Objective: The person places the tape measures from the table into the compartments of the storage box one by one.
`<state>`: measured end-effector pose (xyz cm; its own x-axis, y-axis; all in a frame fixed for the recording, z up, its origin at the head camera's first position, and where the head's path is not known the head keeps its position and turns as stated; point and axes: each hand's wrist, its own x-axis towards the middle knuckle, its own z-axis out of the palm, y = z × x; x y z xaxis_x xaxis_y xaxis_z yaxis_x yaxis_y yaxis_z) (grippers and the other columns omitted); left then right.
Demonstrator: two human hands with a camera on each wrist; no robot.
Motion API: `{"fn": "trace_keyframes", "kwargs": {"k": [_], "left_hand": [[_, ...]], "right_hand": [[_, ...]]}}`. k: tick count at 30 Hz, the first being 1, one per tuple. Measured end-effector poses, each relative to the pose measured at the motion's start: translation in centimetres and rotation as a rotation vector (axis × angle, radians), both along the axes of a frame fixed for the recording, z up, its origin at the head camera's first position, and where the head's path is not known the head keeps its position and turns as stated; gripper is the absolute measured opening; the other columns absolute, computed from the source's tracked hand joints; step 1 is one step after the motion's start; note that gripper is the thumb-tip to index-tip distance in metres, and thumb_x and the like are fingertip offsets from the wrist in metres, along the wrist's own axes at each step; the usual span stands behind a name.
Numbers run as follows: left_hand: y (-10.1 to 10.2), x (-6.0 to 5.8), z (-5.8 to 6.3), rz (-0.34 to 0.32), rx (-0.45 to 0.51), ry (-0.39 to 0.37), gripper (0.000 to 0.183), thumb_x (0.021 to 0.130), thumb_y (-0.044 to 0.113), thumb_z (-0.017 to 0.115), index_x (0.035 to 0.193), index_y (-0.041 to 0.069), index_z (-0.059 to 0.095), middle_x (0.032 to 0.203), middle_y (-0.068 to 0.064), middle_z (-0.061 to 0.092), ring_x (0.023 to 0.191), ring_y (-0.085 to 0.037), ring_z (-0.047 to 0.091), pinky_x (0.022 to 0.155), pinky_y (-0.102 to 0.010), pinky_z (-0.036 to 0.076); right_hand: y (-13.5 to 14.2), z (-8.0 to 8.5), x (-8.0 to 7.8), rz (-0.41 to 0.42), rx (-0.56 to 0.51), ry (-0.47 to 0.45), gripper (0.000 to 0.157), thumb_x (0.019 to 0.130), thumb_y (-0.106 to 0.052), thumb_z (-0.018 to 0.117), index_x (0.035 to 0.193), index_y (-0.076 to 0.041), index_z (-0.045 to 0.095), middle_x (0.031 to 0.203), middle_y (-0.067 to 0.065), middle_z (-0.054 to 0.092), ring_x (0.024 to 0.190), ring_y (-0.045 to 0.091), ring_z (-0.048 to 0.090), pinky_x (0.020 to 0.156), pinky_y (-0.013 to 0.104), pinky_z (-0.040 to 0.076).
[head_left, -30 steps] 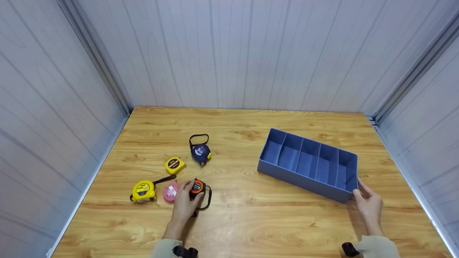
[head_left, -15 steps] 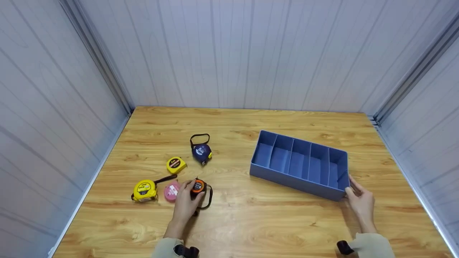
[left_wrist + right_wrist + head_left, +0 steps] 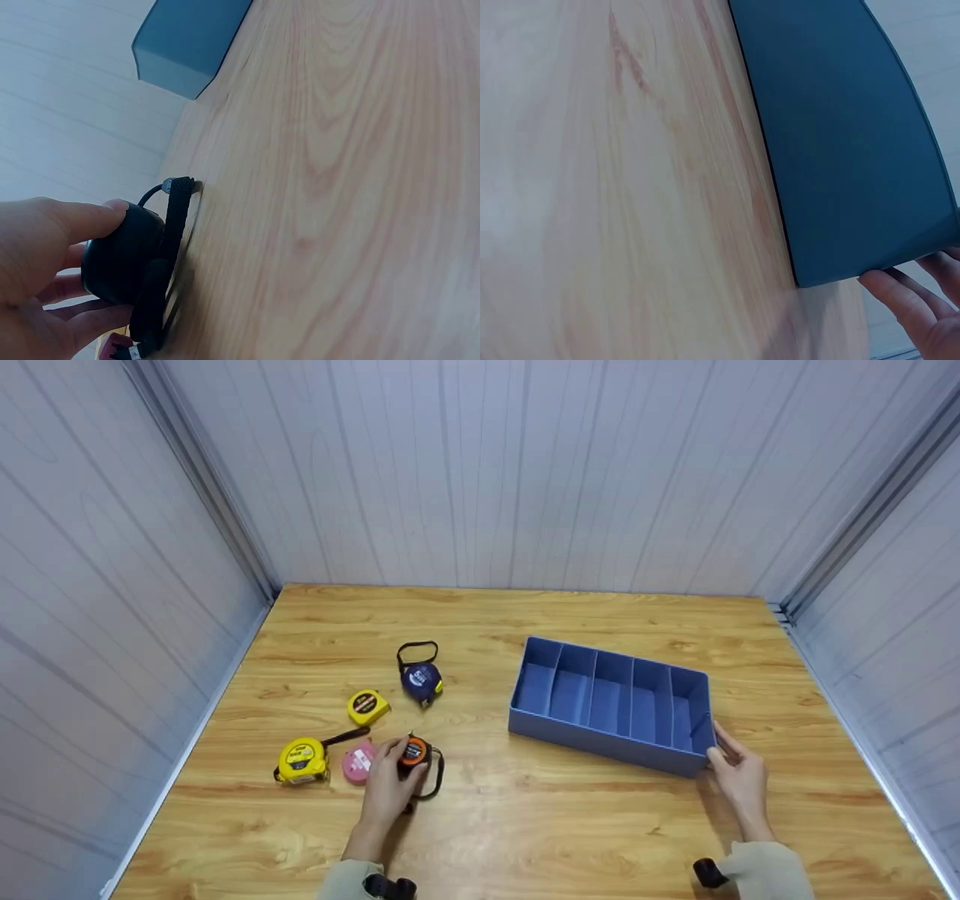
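On the wood-grain table (image 3: 525,840) a blue divided box (image 3: 600,741) is set aslant; left of it are laid a navy tape measure (image 3: 421,680), a small yellow one (image 3: 367,707), a larger yellow one (image 3: 303,760) and a pink one (image 3: 358,762).

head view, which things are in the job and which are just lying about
In the job, judging by the hands:
orange-and-black tape measure, held by the left hand
blue five-compartment tray, right hand touching its right end

Loose, though perhaps part of it too:
larger yellow tape measure
smaller yellow tape measure
pink tape measure
navy tape measure
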<state>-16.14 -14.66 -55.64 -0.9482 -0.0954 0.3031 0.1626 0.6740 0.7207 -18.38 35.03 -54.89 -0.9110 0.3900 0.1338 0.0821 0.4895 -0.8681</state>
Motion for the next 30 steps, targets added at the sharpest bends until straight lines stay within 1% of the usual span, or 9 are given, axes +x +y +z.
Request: {"fn": "trace_keyframes", "kwargs": {"k": [3,6,9,11,17,21,24,26,30], "left_hand": [[0.0,0.1,0.0,-0.002,0.0,-0.008,0.048,0.073,0.009,0.072,0.112,-0.012,0.055,0.108,-0.021,0.053,0.1,-0.034,0.051,0.087,-0.043,0.04],[0.0,0.1,0.1,0.0,0.004,-0.011,0.048,0.073,0.01,0.072,0.113,-0.011,0.055,0.108,-0.021,0.053,0.101,-0.034,0.051,0.088,-0.043,0.04],[0.0,0.1,0.1,-0.006,0.006,-0.012,0.048,0.074,0.011,0.071,0.113,-0.011,0.054,0.109,-0.021,0.052,0.102,-0.034,0.05,0.088,-0.043,0.039],[0.0,0.1,0.1,-0.007,0.013,-0.015,0.048,0.074,0.011,0.071,0.113,-0.011,0.054,0.109,-0.021,0.053,0.102,-0.034,0.05,0.089,-0.042,0.039],[0.0,0.1,0.0,-0.006,-0.012,0.014,0.047,0.073,0.009,0.072,0.112,-0.011,0.055,0.107,-0.022,0.053,0.099,-0.035,0.051,0.086,-0.043,0.041],[0.0,0.1,0.0,-0.004,-0.012,0.023,0.047,0.073,0.009,0.072,0.112,-0.011,0.055,0.106,-0.022,0.053,0.099,-0.035,0.051,0.085,-0.044,0.04],[0.0,0.1,0.0,-0.006,-0.006,0.019,0.047,0.073,0.008,0.072,0.112,-0.011,0.055,0.107,-0.022,0.053,0.099,-0.035,0.05,0.086,-0.044,0.04],[0.0,0.1,0.0,-0.006,-0.005,0.013,0.047,0.073,0.008,0.072,0.112,-0.011,0.055,0.107,-0.023,0.052,0.1,-0.036,0.05,0.086,-0.044,0.04],[-0.1,0.1,0.0,-0.004,0.003,0.0,0.047,0.073,0.008,0.071,0.112,-0.011,0.055,0.109,-0.023,0.052,0.101,-0.036,0.05,0.087,-0.044,0.039]], "right_hand": [[-1.4,1.8,0.5,0.015,-0.001,0.019,0.04,0.082,-0.003,0.053,0.122,-0.004,0.054,0.115,0.017,0.052,0.098,0.015,0.054,0.064,0.005,0.041],[-2.0,2.3,0.4,0.027,-0.015,-0.007,0.04,0.082,-0.002,0.053,0.123,-0.004,0.052,0.117,0.016,0.051,0.101,0.016,0.053,0.065,0.005,0.041],[-2.5,2.3,0.2,0.02,-0.013,-0.051,0.041,0.083,-0.001,0.051,0.123,-0.007,0.052,0.118,0.013,0.052,0.1,0.014,0.053,0.065,0.006,0.042],[-2.6,2.3,0.0,0.018,-0.022,-0.06,0.041,0.082,-0.001,0.052,0.123,-0.007,0.053,0.117,0.013,0.053,0.097,0.011,0.054,0.064,0.007,0.043],[-2.8,2.0,-0.2,0.057,-0.019,0.015,0.039,0.081,0.003,0.054,0.12,-0.004,0.056,0.114,0.013,0.055,0.096,0.011,0.054,0.067,0.006,0.042],[-3.0,1.9,-0.3,0.061,-0.016,0.03,0.039,0.081,0.002,0.054,0.119,-0.004,0.056,0.114,0.014,0.055,0.092,0.001,0.054,0.067,0.006,0.041],[-3.3,1.8,-0.4,0.056,-0.015,0.039,0.039,0.08,0.002,0.054,0.119,-0.003,0.056,0.112,0.015,0.055,0.087,-0.002,0.054,0.065,0.006,0.042],[-3.5,1.7,-0.6,0.055,-0.035,0.048,0.039,0.079,0.003,0.054,0.118,-0.002,0.056,0.112,0.016,0.055,0.089,0.002,0.056,0.065,0.006,0.042],[-3.9,1.7,-0.9,0.09,-0.075,0.053,0.039,0.081,0.005,0.053,0.12,-0.001,0.054,0.115,0.017,0.053,0.099,0.019,0.054,0.069,0.007,0.042]]}}
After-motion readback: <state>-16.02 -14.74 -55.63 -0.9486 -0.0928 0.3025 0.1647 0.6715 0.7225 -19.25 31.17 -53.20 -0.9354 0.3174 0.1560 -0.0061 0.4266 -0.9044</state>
